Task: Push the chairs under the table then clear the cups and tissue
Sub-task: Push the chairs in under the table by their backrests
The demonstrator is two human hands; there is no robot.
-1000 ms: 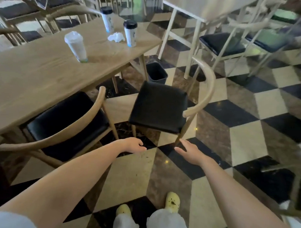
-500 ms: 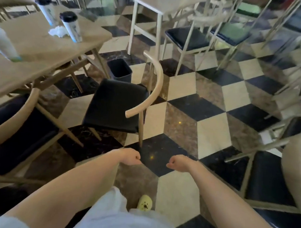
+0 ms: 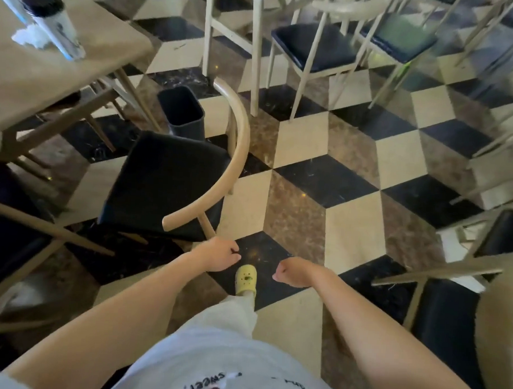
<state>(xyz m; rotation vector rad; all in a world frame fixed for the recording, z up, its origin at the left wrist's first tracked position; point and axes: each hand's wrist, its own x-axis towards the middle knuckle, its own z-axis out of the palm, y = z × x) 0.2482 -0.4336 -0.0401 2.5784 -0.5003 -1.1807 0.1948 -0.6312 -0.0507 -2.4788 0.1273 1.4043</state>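
Observation:
A wooden chair with a black seat (image 3: 162,185) and a curved backrest (image 3: 236,153) stands out on the floor, beside the wooden table (image 3: 35,70). My left hand (image 3: 218,255) hangs curled just below the chair's near leg, holding nothing. My right hand (image 3: 290,272) is a loose fist over a black tile, apart from the chair. On the table's corner stand a white cup with a black lid (image 3: 56,27) and a crumpled tissue (image 3: 28,38). A second chair (image 3: 12,232) sits at the left edge, partly under the table.
A small black bin (image 3: 182,113) stands on the floor behind the chair. White-framed chairs (image 3: 312,48) and another table's legs fill the back. More chairs (image 3: 478,304) crowd the right side. My yellow shoe (image 3: 246,278) steps on the checkered floor.
The view has swung right and closer to the pulled-out chair. One shoe has stepped forward. Both hands have curled from open to loose fists; the other cups have left the view.

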